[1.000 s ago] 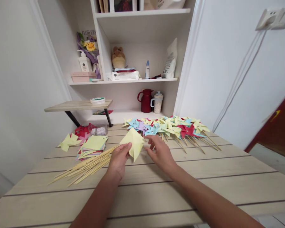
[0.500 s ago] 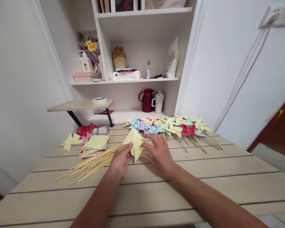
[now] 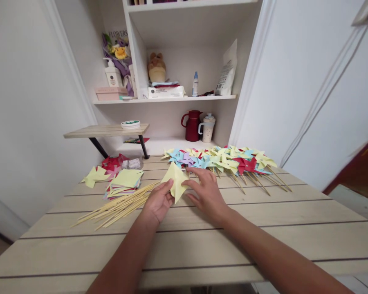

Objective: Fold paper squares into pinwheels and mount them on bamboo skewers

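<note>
A folded yellow paper square (image 3: 176, 180) stands just above the wooden table (image 3: 202, 241), pinched from both sides. My left hand (image 3: 157, 201) grips its lower left edge with thumb and fingers. My right hand (image 3: 206, 192) presses its thumb and forefinger on the right flap, the other fingers spread over the table. A loose bundle of bamboo skewers (image 3: 119, 204) lies just left of my left hand. A row of finished paper pinwheels (image 3: 223, 161) on sticks lies behind my right hand.
A stack of coloured paper squares (image 3: 124, 183) and cut yellow and red sheets (image 3: 102, 171) lie at the left. Behind stand white shelves with a red jug (image 3: 192, 125), a cup (image 3: 209, 128), and a small side shelf (image 3: 106, 131). White walls close in on both sides.
My right hand has slid left onto the yellow paper and closed its thumb and forefinger on the flap. The head view has dipped slightly.
</note>
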A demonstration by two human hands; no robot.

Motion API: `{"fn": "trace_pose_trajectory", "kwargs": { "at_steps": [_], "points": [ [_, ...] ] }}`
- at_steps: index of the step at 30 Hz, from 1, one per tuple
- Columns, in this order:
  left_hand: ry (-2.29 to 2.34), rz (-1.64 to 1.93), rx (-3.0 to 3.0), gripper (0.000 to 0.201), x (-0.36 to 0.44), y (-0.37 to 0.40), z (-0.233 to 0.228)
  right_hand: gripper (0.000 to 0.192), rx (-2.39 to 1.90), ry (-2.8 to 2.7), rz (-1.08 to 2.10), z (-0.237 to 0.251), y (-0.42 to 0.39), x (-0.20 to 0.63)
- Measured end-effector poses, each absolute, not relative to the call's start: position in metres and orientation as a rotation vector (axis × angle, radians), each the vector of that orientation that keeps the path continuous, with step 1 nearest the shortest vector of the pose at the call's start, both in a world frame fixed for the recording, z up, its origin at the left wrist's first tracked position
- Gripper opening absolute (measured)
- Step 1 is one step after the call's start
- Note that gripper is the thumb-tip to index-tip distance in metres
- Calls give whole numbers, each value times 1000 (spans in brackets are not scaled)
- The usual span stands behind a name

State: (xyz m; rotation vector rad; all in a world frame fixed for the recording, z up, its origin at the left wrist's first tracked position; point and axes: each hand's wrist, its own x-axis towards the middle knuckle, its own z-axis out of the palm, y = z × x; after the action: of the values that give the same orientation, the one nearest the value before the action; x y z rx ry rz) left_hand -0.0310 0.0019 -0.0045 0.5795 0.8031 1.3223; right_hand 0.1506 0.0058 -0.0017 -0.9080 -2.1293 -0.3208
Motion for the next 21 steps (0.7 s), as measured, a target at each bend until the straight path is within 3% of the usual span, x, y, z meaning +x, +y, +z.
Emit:
{"fn": "trace_pose_trajectory", "kwargs": {
  "at_steps": [8, 16, 21],
  "points": [
    [768, 1266, 635, 25, -26, 3, -11, 15, -692, -2043, -520, -4, 0, 139],
    [873, 1316, 743, 38, -24, -3, -5, 9, -724, -1868, -176, -2, 1, 139],
    [960, 1325, 883, 36, -22, -4, -6, 10, -823, -1798, 1, -2, 4, 142]
  ]
}}
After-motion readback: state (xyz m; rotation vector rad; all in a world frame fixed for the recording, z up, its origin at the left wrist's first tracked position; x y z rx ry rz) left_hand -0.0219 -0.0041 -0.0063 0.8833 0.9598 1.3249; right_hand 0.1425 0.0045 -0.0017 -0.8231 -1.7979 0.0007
